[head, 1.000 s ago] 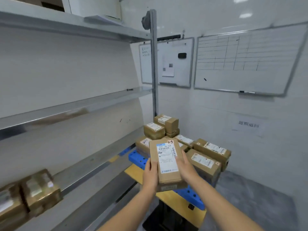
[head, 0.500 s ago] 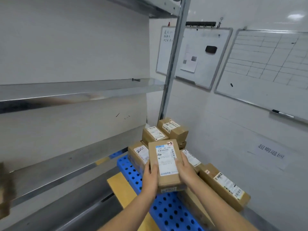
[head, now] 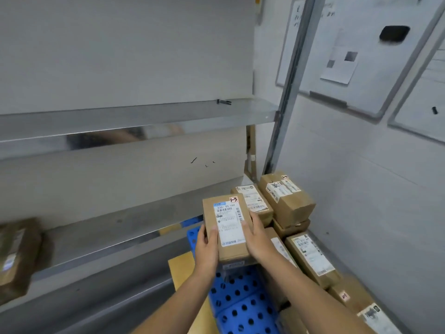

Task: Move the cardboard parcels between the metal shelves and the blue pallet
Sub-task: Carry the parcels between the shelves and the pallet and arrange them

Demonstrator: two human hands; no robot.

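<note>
I hold a flat cardboard parcel point(head: 227, 227) with a white label and a "1-3" mark, in front of me above the blue pallet point(head: 240, 302). My left hand point(head: 206, 249) grips its left edge and my right hand point(head: 256, 239) its right edge. Several more labelled parcels are stacked on the pallet to the right, among them a tall one point(head: 287, 198) on top and a long one point(head: 311, 257) along the wall. The metal shelves point(head: 134, 116) run along the left, with one blurred parcel point(head: 16, 251) on the lower shelf.
A metal upright post point(head: 286, 97) stands at the shelves' right end. Whiteboards point(head: 361, 49) hang on the right wall. A yellow board point(head: 183, 268) lies under the pallet's left side. A small dark clip point(head: 224, 101) lies on the middle shelf.
The view has closed in on the pallet and turned left towards the shelves. Both hands still hold the same parcel; the parcel on the lower left shelf has come back into view.
</note>
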